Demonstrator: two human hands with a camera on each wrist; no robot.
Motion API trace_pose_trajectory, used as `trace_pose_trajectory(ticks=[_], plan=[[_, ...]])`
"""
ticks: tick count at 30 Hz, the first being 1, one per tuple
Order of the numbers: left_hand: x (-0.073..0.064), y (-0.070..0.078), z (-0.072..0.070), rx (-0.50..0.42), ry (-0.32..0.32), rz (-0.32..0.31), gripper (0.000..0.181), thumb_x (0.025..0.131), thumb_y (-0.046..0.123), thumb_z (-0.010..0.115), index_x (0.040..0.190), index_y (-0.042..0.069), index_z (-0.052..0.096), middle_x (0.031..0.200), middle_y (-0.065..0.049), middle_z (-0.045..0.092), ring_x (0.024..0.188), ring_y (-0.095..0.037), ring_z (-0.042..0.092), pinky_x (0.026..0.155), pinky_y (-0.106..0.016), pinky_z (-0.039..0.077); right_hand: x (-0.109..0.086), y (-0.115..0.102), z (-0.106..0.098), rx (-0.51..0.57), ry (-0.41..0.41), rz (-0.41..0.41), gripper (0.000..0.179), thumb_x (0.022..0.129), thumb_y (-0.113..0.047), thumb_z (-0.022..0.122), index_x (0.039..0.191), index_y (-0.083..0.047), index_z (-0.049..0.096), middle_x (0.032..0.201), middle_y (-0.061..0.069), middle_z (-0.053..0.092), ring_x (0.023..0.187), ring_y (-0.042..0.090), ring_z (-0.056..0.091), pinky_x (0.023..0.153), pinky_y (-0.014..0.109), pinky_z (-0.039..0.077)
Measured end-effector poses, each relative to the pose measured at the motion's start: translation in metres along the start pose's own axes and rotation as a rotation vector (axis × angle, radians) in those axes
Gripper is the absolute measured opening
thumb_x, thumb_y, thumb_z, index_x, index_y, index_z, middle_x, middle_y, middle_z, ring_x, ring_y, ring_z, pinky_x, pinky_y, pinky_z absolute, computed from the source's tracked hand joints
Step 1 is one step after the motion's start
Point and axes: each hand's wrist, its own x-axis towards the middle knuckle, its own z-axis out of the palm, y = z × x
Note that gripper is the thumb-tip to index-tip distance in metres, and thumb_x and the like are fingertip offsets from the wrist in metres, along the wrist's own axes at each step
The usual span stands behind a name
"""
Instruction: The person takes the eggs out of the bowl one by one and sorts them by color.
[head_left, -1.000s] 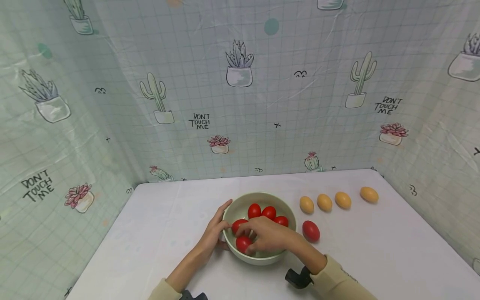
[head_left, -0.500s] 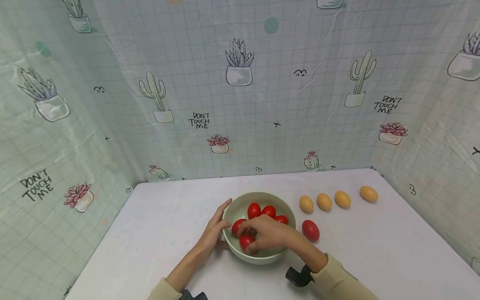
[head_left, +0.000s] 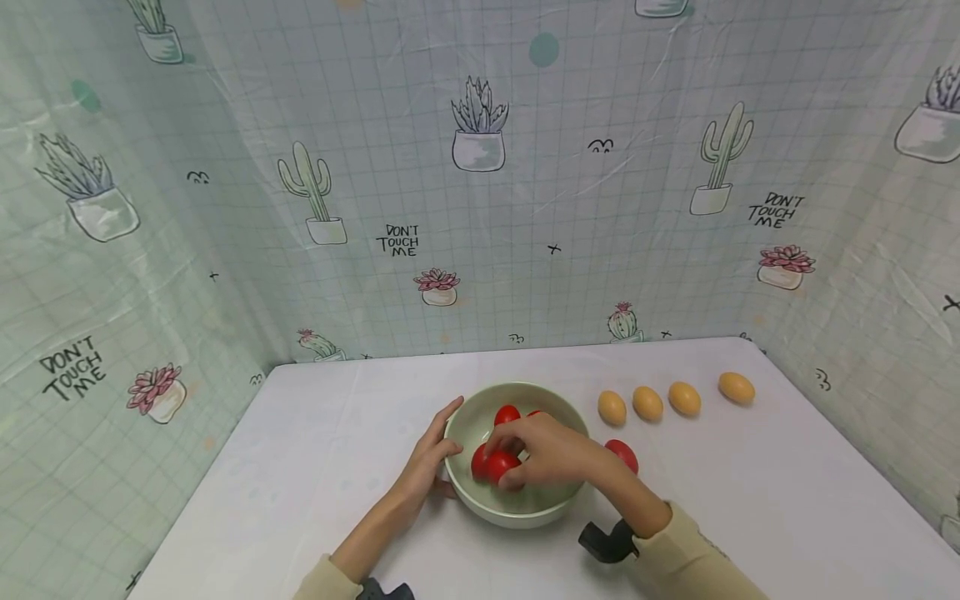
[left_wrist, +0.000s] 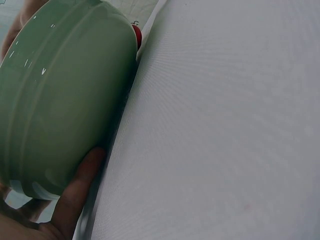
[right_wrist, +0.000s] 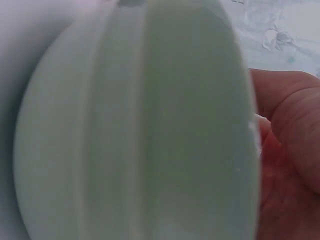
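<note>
A pale green bowl (head_left: 480, 507) stands on the white table with several small red tomatoes (head_left: 507, 415) inside, some hidden by my right hand. My left hand (head_left: 423, 468) holds the bowl's left side; in the left wrist view one finger (left_wrist: 79, 192) lies low against its outer wall. My right hand (head_left: 543, 450) is over the bowl, its thumb and fingers pinching a red tomato (head_left: 502, 468). Another red tomato (head_left: 481, 461) lies just left of it. In the right wrist view the bowl's wall (right_wrist: 195, 125) hides most of that hand's grip.
Right of the bowl, a darker red tomato (head_left: 622, 454) is partly hidden behind my right forearm. Several yellow oval tomatoes (head_left: 648, 403) lie in a row at the table's back right. A cactus-print sheet (head_left: 525, 208) hangs around the table (head_left: 337, 433).
My right hand has moved up and to the right over the bowl, taking the pinched tomato from the front toward the middle. The left hand keeps its place on the bowl.
</note>
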Motion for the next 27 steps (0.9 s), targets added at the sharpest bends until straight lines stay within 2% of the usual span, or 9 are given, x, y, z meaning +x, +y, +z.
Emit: trace_pose_trajectory(ticks=[6, 12, 16, 23, 27], plan=[[0.001, 0.000, 0.000, -0.008, -0.007, -0.002, 0.072, 0.093, 0.013, 0.047, 0.159, 0.039, 0.036, 0.170, -0.002, 0.029, 0.141, -0.037, 0.042, 0.072, -0.045, 0.059, -0.004, -0.001, -0.011, -0.019, 0.043, -0.004, 0.032, 0.084, -0.020, 0.083, 0.114, -0.019, 0.073, 0.104, -0.006, 0.075, 0.097, 0.011, 0.067, 0.086, 0.033, 0.057], [0.001, 0.000, 0.000, -0.002, -0.003, 0.000, 0.072, 0.092, 0.014, 0.047, 0.159, 0.039, 0.036, 0.170, -0.003, 0.028, 0.139, -0.037, 0.043, 0.076, -0.046, 0.057, -0.010, -0.002, -0.022, 0.022, 0.068, 0.038, 0.031, 0.085, -0.021, 0.083, 0.114, -0.021, 0.072, 0.107, -0.004, 0.075, 0.102, 0.016, 0.066, 0.088, 0.038, 0.057], [0.000, -0.001, -0.001, 0.010, -0.010, 0.005, 0.073, 0.093, 0.014, 0.048, 0.160, 0.037, 0.034, 0.171, -0.004, 0.026, 0.144, -0.036, 0.038, 0.082, -0.049, 0.055, -0.013, -0.001, -0.027, 0.044, 0.093, 0.079, 0.032, 0.085, -0.023, 0.083, 0.115, -0.022, 0.072, 0.110, -0.003, 0.074, 0.105, 0.019, 0.064, 0.087, 0.040, 0.058], [0.000, -0.001, -0.001, 0.010, -0.013, 0.013, 0.073, 0.093, 0.014, 0.048, 0.161, 0.037, 0.034, 0.172, -0.003, 0.026, 0.148, -0.035, 0.033, 0.084, -0.051, 0.053, -0.020, 0.004, -0.035, 0.037, 0.150, 0.061, 0.035, 0.086, -0.023, 0.082, 0.119, -0.019, 0.073, 0.112, 0.000, 0.075, 0.103, 0.019, 0.066, 0.084, 0.035, 0.059], [0.000, -0.001, -0.001, 0.026, -0.009, 0.016, 0.073, 0.093, 0.015, 0.048, 0.161, 0.036, 0.033, 0.171, -0.002, 0.028, 0.149, -0.035, 0.033, 0.090, -0.054, 0.050, -0.024, 0.006, -0.040, 0.072, 0.159, 0.080, 0.036, 0.087, -0.024, 0.082, 0.121, -0.018, 0.072, 0.113, 0.001, 0.074, 0.103, 0.019, 0.067, 0.083, 0.033, 0.061]])
